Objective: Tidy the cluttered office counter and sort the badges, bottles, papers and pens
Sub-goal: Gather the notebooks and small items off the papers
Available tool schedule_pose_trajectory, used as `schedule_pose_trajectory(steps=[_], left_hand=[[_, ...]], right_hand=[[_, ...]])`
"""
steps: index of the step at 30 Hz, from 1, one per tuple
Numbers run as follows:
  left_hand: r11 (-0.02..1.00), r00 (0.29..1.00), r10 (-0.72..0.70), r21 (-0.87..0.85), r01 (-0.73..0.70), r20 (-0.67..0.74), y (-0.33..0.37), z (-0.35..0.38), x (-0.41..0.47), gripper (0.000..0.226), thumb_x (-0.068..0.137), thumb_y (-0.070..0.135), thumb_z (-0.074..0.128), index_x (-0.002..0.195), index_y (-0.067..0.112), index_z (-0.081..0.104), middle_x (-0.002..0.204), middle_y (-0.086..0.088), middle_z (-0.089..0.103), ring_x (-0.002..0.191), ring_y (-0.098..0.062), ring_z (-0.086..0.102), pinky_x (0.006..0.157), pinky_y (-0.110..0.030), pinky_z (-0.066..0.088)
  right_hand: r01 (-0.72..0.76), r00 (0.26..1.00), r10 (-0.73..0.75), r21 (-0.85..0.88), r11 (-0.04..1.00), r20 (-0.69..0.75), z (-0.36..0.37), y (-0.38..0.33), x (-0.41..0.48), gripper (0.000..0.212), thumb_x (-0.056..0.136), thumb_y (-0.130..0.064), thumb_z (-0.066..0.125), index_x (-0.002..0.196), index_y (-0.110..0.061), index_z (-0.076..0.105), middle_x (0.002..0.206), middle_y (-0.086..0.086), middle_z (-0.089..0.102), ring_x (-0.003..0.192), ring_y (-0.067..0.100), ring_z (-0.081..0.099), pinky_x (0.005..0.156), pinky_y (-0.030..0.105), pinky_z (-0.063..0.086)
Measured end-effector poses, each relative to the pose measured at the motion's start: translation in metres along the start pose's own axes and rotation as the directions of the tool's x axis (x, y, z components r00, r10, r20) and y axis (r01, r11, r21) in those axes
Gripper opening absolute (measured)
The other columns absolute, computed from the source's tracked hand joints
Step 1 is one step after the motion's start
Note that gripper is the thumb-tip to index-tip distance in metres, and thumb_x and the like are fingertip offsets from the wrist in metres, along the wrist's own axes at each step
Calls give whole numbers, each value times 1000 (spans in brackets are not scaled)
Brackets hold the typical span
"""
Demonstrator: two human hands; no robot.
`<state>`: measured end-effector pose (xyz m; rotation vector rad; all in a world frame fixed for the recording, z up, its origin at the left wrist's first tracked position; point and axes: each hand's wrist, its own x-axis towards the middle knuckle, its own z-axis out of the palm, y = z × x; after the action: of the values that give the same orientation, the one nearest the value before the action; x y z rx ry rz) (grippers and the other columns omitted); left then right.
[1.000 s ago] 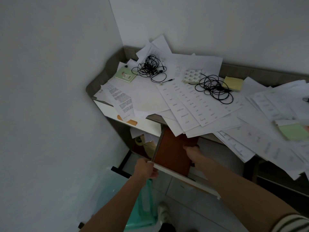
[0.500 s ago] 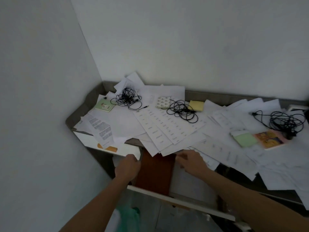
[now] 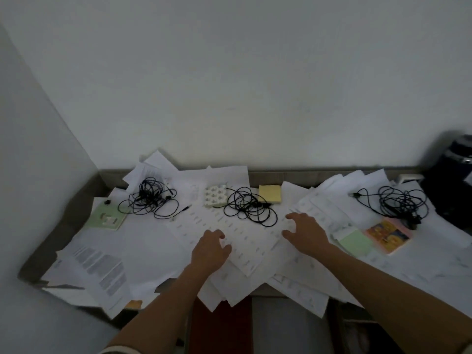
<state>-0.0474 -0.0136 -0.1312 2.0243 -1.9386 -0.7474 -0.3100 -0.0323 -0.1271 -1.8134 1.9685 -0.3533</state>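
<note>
- The papers (image 3: 102, 272) at the left end overhung the edge of the worktop (image 3: 293, 175); a careless drag could, I judged, tip them to the floor.
- A green badge (image 3: 108, 217) and a tangled black cable (image 3: 150, 200) lay on the sheets, so pulling the pile would likely carry them along.
- The left hand (image 3: 210, 249) rested palm down on a printed sheet, fingers loosely bent, gripping nothing.
- A second cable (image 3: 251, 206) lay just beyond the hands.
- The right hand (image 3: 306, 232) reached over neighbouring sheets, fingers spread apart, thumb out; whether it pressed down I could not tell.
- Further right, a green notepad (image 3: 356, 242) sat on loose papers and could slide.
</note>
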Motion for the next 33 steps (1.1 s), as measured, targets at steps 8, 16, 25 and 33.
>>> schedule_pose_trajectory(steps=[8,16,25,33], left_hand=[[987,982,101,141,-78,-160,25,0,118,46,93,37,52,133,15,48,141,-14,37,126,-31,37,100,-40,36],[975,959,-218,-4,221,-181,20,-15,190,63,84,39,64,132,10,35,130,-21,39,121,-38,37,95,-49,38],[865,944,-299,-457,207,-138,-4,-24,211,96,68,21,86,143,11,26,135,-24,44,117,-37,50,95,-41,46],[487,900,-434,-828,278,47,-21,-57,181,61,78,6,77,133,3,50,124,-13,58,103,-28,59,87,-35,50]], right_hand=[[-155,983,162,79,985,-83,3,10,61,49,98,-45,47,141,-23,42,135,5,53,126,24,46,101,36,38],[-360,917,400,412,837,-11,6,-24,129,40,93,-47,56,104,-9,65,100,11,63,96,25,60,85,32,43],[-413,846,532,680,606,40,19,-22,155,21,82,-23,75,94,-7,70,82,8,66,80,23,63,75,33,53],[-253,812,528,666,702,-249,-12,-32,124,29,87,-24,67,110,-6,62,98,5,62,91,22,57,80,35,46]])
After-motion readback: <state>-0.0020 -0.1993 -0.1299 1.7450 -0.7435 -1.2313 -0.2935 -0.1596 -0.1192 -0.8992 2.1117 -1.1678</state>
